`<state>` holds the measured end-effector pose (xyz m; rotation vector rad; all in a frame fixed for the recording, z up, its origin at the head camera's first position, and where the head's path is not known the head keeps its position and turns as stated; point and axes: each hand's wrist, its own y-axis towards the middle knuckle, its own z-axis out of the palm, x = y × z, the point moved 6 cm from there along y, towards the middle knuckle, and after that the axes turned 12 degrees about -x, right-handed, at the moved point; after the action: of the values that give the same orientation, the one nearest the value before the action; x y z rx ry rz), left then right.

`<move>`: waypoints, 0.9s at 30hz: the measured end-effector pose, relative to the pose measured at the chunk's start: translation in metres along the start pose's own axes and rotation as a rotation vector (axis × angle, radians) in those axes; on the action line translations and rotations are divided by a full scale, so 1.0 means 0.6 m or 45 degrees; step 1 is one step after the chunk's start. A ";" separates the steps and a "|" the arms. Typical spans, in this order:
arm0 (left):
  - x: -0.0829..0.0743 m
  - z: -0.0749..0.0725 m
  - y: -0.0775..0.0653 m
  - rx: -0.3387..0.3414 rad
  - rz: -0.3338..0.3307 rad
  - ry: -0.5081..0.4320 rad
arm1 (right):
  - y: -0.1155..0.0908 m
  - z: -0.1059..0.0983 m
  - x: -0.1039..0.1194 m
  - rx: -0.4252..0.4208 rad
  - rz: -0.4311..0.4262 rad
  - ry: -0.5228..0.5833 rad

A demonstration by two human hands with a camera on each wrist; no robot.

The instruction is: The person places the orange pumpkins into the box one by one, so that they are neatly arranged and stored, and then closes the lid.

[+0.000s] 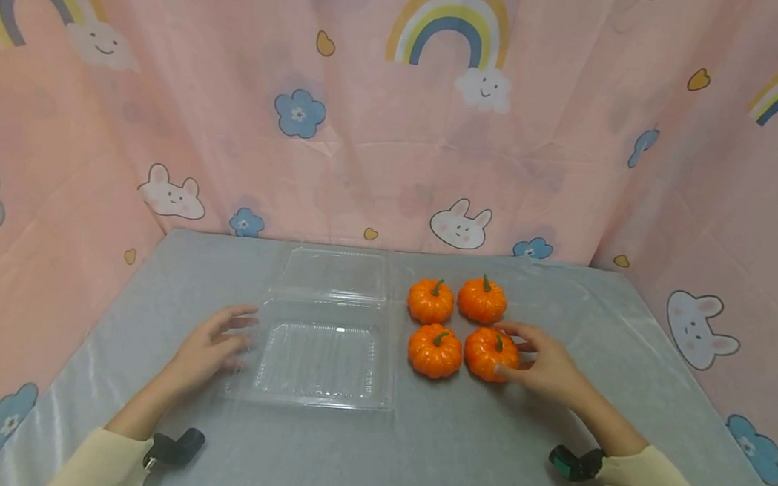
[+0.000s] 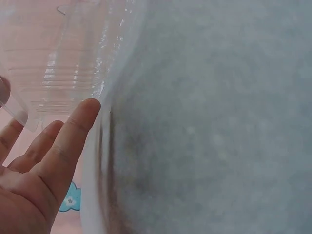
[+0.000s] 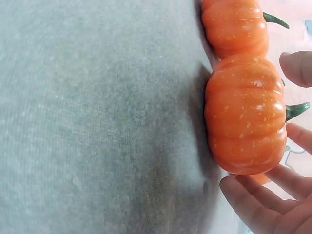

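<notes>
Several small orange pumpkins with green stems sit close together right of the middle in the head view. My right hand [image 1: 551, 368] is around the right side of the front right pumpkin [image 1: 487, 353], fingers spread. In the right wrist view the thumb [image 3: 298, 68] stands apart from that pumpkin, and the fingers [image 3: 251, 200] are close against its side; whether they touch is unclear. A clear plastic clamshell box [image 1: 315, 402] lies with its lid [image 1: 334, 273] folded back. My left hand [image 1: 212, 344], fingers loosely extended, is at the box's left edge.
The other pumpkins are front left [image 1: 434, 351], back left [image 1: 430, 302] and back right [image 1: 482, 301]. A grey cloth [image 1: 456, 455] covers the table. Pink printed curtains [image 1: 367, 160] hang behind and at both sides. Each wrist wears a black device [image 1: 176, 447].
</notes>
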<state>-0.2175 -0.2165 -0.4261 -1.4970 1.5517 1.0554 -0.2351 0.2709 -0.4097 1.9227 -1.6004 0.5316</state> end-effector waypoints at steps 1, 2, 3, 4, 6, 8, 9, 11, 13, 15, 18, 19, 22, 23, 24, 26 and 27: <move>0.000 0.001 0.000 0.005 0.005 -0.011 | 0.000 0.001 0.000 -0.001 0.008 -0.003; -0.001 0.001 0.001 0.013 0.009 -0.026 | 0.000 0.001 0.000 0.000 0.010 -0.009; 0.000 0.002 0.001 0.017 0.009 -0.037 | -0.001 0.001 0.001 -0.001 0.012 -0.016; 0.000 0.002 0.001 0.023 0.006 -0.053 | 0.000 0.002 0.001 -0.003 0.013 -0.024; 0.001 0.003 0.002 0.035 -0.006 -0.081 | 0.000 0.002 0.003 -0.004 0.008 -0.031; 0.002 0.003 0.002 0.046 -0.024 -0.106 | 0.001 0.003 0.006 -0.007 0.003 -0.036; 0.002 0.003 0.002 0.050 -0.034 -0.114 | 0.001 0.003 0.007 -0.006 -0.001 -0.035; 0.000 0.003 0.000 0.062 -0.046 -0.136 | 0.002 0.004 0.009 -0.003 -0.012 -0.034; -0.001 0.004 0.000 0.072 -0.057 -0.160 | 0.001 0.004 0.009 -0.002 -0.013 -0.036; -0.001 0.005 0.000 0.081 -0.063 -0.169 | 0.001 0.004 0.009 0.002 -0.014 -0.036; 0.003 0.008 0.000 0.087 -0.080 -0.178 | 0.001 0.004 0.008 0.012 -0.005 -0.041; 0.004 0.009 0.000 0.089 -0.080 -0.176 | 0.001 0.004 0.007 0.014 -0.001 -0.042; 0.007 0.012 -0.001 0.091 -0.091 -0.176 | 0.001 0.003 0.007 0.020 0.006 -0.050; 0.007 0.012 -0.001 0.091 -0.090 -0.176 | 0.001 0.004 0.006 0.020 0.007 -0.052; 0.008 0.013 -0.001 0.091 -0.091 -0.179 | 0.001 0.004 0.005 0.020 0.010 -0.053; 0.008 0.013 -0.002 0.091 -0.094 -0.184 | 0.001 0.004 0.004 0.020 0.010 -0.057; 0.008 0.013 -0.002 0.090 -0.097 -0.186 | 0.001 0.005 0.003 0.024 0.011 -0.055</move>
<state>-0.2171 -0.2111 -0.4338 -1.3882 1.4054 1.0315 -0.2354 0.2677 -0.4106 1.9540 -1.6370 0.5138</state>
